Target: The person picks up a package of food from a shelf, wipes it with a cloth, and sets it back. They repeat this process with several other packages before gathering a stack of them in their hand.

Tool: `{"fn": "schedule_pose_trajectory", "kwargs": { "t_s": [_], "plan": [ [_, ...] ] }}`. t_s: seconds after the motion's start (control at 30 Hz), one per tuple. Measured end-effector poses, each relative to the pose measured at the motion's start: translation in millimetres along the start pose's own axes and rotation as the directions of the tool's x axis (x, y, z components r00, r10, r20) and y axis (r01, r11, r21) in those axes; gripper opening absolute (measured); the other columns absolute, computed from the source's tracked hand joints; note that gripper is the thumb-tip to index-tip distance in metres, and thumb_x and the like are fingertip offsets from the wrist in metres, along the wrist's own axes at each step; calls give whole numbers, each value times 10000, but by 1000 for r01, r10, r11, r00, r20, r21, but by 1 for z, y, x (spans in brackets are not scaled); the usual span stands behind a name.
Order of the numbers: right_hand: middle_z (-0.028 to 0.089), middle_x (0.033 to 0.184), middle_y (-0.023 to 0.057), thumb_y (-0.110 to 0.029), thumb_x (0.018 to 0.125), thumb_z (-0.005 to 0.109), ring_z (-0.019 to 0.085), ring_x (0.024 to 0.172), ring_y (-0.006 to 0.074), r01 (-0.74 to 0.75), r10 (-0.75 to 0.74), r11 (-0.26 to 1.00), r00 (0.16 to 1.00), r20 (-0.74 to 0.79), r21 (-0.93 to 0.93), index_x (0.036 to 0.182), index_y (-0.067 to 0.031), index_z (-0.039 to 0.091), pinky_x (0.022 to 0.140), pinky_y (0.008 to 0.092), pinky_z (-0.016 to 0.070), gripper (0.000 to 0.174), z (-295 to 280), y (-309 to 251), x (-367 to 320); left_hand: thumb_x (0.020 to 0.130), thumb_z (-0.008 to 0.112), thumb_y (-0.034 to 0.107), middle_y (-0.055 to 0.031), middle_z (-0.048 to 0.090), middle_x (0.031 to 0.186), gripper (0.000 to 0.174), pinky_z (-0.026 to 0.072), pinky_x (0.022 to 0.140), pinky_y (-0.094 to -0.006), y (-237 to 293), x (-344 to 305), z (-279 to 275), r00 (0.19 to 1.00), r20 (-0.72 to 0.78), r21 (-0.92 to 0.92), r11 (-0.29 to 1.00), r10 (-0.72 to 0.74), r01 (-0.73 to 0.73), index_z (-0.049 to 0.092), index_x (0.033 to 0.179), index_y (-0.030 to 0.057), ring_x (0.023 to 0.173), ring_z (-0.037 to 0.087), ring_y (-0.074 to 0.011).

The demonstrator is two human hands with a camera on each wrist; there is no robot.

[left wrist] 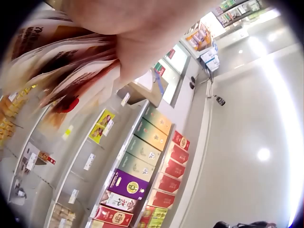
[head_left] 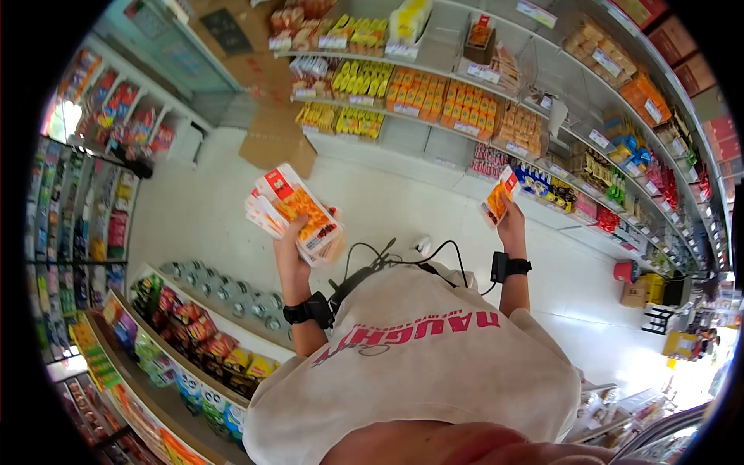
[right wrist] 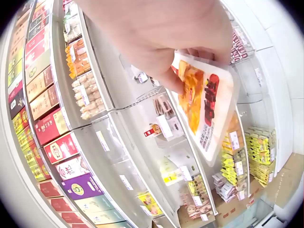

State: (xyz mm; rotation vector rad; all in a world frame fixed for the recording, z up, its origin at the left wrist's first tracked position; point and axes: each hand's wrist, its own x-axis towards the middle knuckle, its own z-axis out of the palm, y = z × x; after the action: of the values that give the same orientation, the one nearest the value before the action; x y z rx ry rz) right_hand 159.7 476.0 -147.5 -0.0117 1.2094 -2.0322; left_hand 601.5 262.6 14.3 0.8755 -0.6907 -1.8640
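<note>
My left hand [head_left: 289, 252] grips a fanned stack of flat snack packets [head_left: 298, 208], white and red with orange food pictured on them. The thumb lies over the front packet, and in the left wrist view the edges of several packets [left wrist: 71, 64] spread out below the palm. A single packet [head_left: 497, 198] of similar look is pinched in my right hand [head_left: 511, 223], held in front of the shelves. The right wrist view shows this packet [right wrist: 209, 104] tilted, thumb on its printed face. Its far side is hidden.
Ahead stand the snack shelves [head_left: 434, 120], with yellow and orange packs in clear bins. A small box [head_left: 479, 48] on an upper shelf holds a similar-looking packet. Cardboard [head_left: 279, 151] lies on the floor. A low snack rack [head_left: 198, 333] and large bottles [head_left: 225, 291] stand at left.
</note>
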Motion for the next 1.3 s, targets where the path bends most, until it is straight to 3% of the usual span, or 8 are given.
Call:
{"fn": "schedule_pose_trajectory", "kwargs": {
  "t_s": [0.23, 0.5, 0.6, 0.73, 0.87, 0.97, 1.13, 1.3],
  "plan": [
    [639, 1163, 145, -60, 926, 616, 647, 1077, 248, 82, -76, 996, 986, -151, 33, 1235, 66, 493, 917, 371, 530, 356, 2, -51, 50, 889, 578, 90, -236, 656, 1137, 437, 584, 889, -467, -18, 71, 119, 952, 229, 161, 972, -203, 169, 490, 1276, -91, 1070, 675, -384],
    [650, 1156, 150, -50, 915, 616, 646, 1082, 223, 75, -75, 997, 996, -54, -14, 1272, 78, 475, 933, 314, 510, 405, -18, -86, 71, 901, 587, 129, -216, 655, 1184, 452, 543, 965, -458, -51, 103, 226, 864, 291, 189, 910, -411, 369, 508, 1295, -78, 1129, 651, -354],
    [661, 1130, 144, -66, 924, 624, 656, 1046, 208, 36, -38, 996, 999, -27, -82, 1263, 82, 500, 903, 300, 519, 390, -16, -98, 74, 908, 592, 110, -197, 653, 1193, 442, 551, 950, -450, -67, 112, 243, 851, 406, 285, 931, -333, 228, 510, 1307, -61, 1128, 653, -333],
    [664, 1138, 133, -84, 936, 627, 653, 1031, 189, 27, -33, 980, 999, -29, -195, 1271, 50, 533, 884, 280, 510, 372, 5, -112, 87, 891, 633, 60, -167, 643, 1218, 438, 556, 949, -429, -87, 152, 251, 820, 265, 209, 860, -507, 465, 526, 1305, -35, 1111, 661, -292],
    [668, 1151, 105, -84, 947, 616, 638, 1038, 170, 60, -63, 945, 998, 1, -322, 1294, 19, 544, 906, 276, 483, 368, 46, -137, 102, 892, 649, 80, -150, 650, 1203, 417, 562, 929, -393, -94, 178, 262, 835, 391, 278, 915, -386, 293, 543, 1284, -17, 1104, 664, -265],
    [670, 1162, 97, -88, 952, 613, 626, 1060, 160, 195, -140, 887, 977, 158, -419, 1292, 28, 549, 936, 285, 467, 365, 73, -153, 120, 892, 656, 88, -142, 653, 1199, 384, 563, 910, -368, -107, 229, 271, 808, 382, 289, 889, -448, 356, 569, 1249, -21, 1090, 669, -244],
    [664, 1187, 104, -100, 949, 628, 638, 1022, 149, 296, -269, 801, 955, 128, -521, 1313, 26, 550, 859, 279, 515, 393, 113, -167, 189, 882, 676, 89, -122, 670, 1162, 387, 577, 874, -356, -102, 272, 309, 745, 482, 201, 886, -461, 418, 574, 1238, -23, 1031, 690, -229],
    [661, 1175, 135, -118, 927, 637, 651, 984, 175, 453, -427, 566, 876, 225, -689, 1315, 31, 546, 812, 302, 531, 425, 165, -181, 284, 865, 695, 64, -103, 662, 1166, 454, 576, 878, -377, -117, 322, 326, 685, 524, 175, 851, -506, 495, 541, 1291, 19, 1053, 678, -228]
  ]
}}
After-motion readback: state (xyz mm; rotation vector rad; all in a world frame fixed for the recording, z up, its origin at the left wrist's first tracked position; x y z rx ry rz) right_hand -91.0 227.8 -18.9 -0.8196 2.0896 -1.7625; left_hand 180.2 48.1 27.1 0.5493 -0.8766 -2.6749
